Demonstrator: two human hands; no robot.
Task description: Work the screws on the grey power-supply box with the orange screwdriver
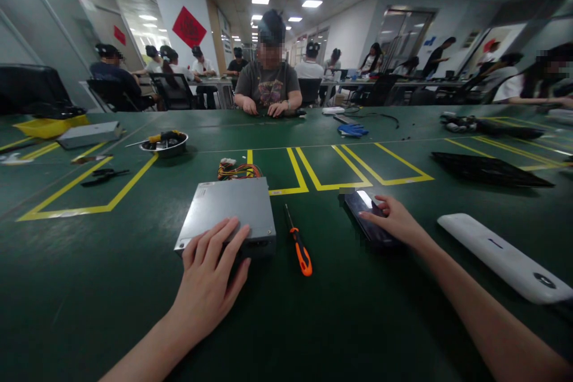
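**Your hands lay on a power supply and a dark slab**

Your left hand (208, 268) rested on the near edge of a grey metal computer power supply (226, 212), its fingers spread open across the casing, with no clear grip. The power supply lay flat on the green counter (89, 286), just in front of you and left of centre, and a bundle of red, yellow and black wires (239, 171) came off its far end. Your right hand (394, 221) was on a dark glossy slab (364, 218), fingers lightly curled over it; you could not tell whether it had hold of the slab or only touched it.

An orange-handled screwdriver (301, 250) lay between your hands, touching neither. To the right of your right hand was a long white plastic piece (504, 256), and beyond it a flat black panel (490, 170). Yellow lines (295, 173) marked the counter ahead of you.

Farther left stood a metal bowl (163, 144) holding a screwdriver, with pliers (105, 176) nearby and a second power supply (89, 134) behind them. Blue gloves (353, 130) lay farther up the counter. Across from you, a seated person (267, 80) had both hands on the counter.
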